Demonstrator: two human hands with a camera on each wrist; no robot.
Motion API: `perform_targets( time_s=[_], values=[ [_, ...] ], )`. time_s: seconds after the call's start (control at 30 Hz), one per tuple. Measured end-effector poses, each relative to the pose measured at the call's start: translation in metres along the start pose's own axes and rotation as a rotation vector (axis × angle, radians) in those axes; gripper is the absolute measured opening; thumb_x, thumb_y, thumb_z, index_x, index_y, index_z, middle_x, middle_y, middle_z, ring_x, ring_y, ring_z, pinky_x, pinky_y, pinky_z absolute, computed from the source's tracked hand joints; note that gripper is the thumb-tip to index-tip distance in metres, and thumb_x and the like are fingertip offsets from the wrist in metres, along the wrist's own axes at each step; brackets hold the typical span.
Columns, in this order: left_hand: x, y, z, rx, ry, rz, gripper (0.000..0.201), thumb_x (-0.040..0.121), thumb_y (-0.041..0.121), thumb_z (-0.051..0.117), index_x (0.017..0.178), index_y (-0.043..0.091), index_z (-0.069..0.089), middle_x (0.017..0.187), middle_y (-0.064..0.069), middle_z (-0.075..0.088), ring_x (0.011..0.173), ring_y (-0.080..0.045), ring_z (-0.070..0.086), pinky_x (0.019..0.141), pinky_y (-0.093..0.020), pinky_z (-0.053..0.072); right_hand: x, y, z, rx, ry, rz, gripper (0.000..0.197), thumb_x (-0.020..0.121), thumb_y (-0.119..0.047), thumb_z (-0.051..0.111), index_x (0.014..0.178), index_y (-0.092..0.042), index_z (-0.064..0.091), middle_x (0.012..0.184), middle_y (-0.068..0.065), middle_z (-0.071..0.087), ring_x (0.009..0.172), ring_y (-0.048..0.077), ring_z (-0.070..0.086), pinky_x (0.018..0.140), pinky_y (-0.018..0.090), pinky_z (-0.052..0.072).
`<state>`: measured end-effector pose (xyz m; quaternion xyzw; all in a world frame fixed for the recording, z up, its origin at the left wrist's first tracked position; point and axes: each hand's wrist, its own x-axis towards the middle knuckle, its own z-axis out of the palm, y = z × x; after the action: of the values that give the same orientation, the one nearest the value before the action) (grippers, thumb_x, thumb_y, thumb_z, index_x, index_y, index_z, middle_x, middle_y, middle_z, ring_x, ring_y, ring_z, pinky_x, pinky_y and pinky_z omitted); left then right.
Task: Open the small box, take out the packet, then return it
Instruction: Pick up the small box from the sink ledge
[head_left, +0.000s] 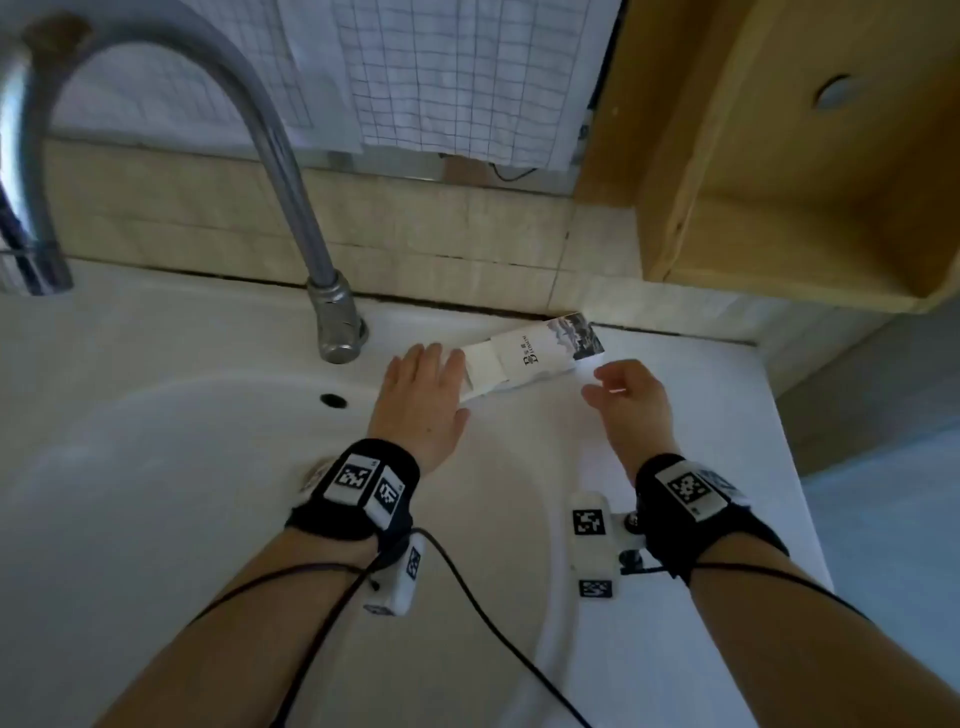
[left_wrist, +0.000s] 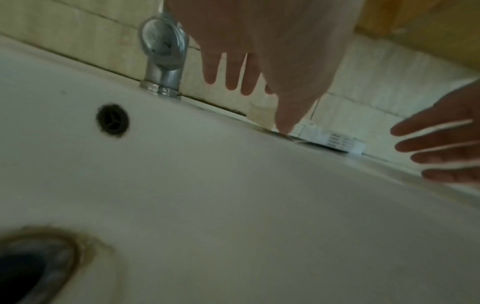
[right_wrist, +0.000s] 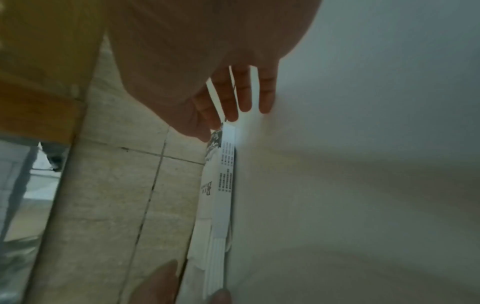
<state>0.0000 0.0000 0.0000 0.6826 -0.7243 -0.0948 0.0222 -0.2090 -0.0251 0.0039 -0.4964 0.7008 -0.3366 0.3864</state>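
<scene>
The small white box (head_left: 545, 351), printed with a dark picture at its far end, lies flat on the sink's back ledge (head_left: 675, 395) against the tiled wall. A white packet (head_left: 483, 374) sticks partway out of its left end. My left hand (head_left: 431, 374) lies flat with straight fingers at the packet's protruding end. My right hand (head_left: 618, 384) hovers by the box's right end, fingers relaxed and holding nothing. The right wrist view shows the right hand's fingertips (right_wrist: 244, 102) just at the end of the box (right_wrist: 226, 164). The left wrist view shows the box (left_wrist: 330, 139) side-on between both hands.
A chrome faucet (head_left: 332, 322) stands just left of my left hand. The white basin (head_left: 156, 467) with its overflow hole (head_left: 332, 400) and drain (left_wrist: 31, 267) lies below. A wooden cabinet (head_left: 779, 208) overhangs the right. The counter ends at the right.
</scene>
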Motion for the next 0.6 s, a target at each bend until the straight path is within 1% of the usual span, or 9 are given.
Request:
perform_targets(
  time_s=[0.07,0.13,0.2,0.27,0.37,0.5,0.6],
  values=[
    [0.011,0.001,0.003,0.036,0.001,0.028,0.067,0.088,0.037,0.048,0.141,0.011,0.017,0.15,-0.016,0.023,0.139,-0.034,0.018,0.117,-0.047,0.014,0.008,-0.002,0.002,-0.118,0.042,-0.061,0.031,0.077,-0.016,0.062,0.108,-0.014,0.059,0.115,0.011,0.056,0.107,0.028,0.051,0.086,0.031,0.038],
    [0.02,0.003,0.005,0.033,-0.001,0.048,0.07,0.087,0.041,0.047,0.142,0.011,0.015,0.152,-0.016,0.02,0.14,-0.034,0.016,0.117,-0.047,0.013,0.015,-0.007,0.004,-0.17,0.06,-0.089,0.041,0.078,-0.016,0.061,0.118,-0.015,0.054,0.125,0.013,0.052,0.115,0.03,0.046,0.089,0.032,0.034],
    [0.028,0.009,0.008,0.016,-0.015,0.069,0.073,0.086,0.045,0.047,0.142,0.012,0.014,0.152,-0.016,0.021,0.14,-0.034,0.017,0.117,-0.047,0.013,0.021,-0.009,0.007,-0.182,0.049,-0.089,0.052,0.079,-0.017,0.06,0.129,-0.015,0.048,0.135,0.014,0.047,0.123,0.032,0.041,0.097,0.036,0.034],
    [0.035,0.013,0.009,0.012,-0.032,0.078,0.077,0.084,0.048,0.048,0.142,0.012,0.013,0.151,-0.015,0.022,0.139,-0.033,0.018,0.118,-0.046,0.012,0.03,-0.011,0.009,-0.193,0.042,-0.078,0.059,0.079,-0.018,0.06,0.136,-0.015,0.041,0.141,0.014,0.044,0.129,0.032,0.037,0.103,0.04,0.032],
    [0.043,0.018,0.012,0.005,-0.031,0.104,0.079,0.083,0.051,0.048,0.142,0.012,0.013,0.148,-0.015,0.028,0.136,-0.032,0.024,0.116,-0.045,0.014,0.039,-0.012,0.013,-0.212,0.004,-0.055,0.064,0.079,-0.018,0.059,0.139,-0.016,0.037,0.14,0.015,0.047,0.129,0.033,0.039,0.104,0.041,0.034],
    [0.052,0.02,0.014,-0.024,-0.003,0.131,0.077,0.083,0.05,0.048,0.141,0.01,0.018,0.141,-0.013,0.04,0.129,-0.031,0.036,0.114,-0.043,0.02,0.046,-0.011,0.017,-0.173,-0.028,-0.028,0.066,0.076,-0.017,0.059,0.139,-0.02,0.037,0.128,0.016,0.057,0.121,0.034,0.048,0.1,0.043,0.042],
    [0.054,0.021,0.012,-0.022,0.003,0.149,0.073,0.085,0.047,0.048,0.141,0.008,0.02,0.136,-0.015,0.045,0.125,-0.031,0.04,0.112,-0.042,0.024,0.047,-0.01,0.018,-0.159,-0.032,-0.035,0.067,0.074,-0.017,0.059,0.137,-0.022,0.038,0.12,0.015,0.062,0.117,0.033,0.051,0.095,0.043,0.045]
  ],
)
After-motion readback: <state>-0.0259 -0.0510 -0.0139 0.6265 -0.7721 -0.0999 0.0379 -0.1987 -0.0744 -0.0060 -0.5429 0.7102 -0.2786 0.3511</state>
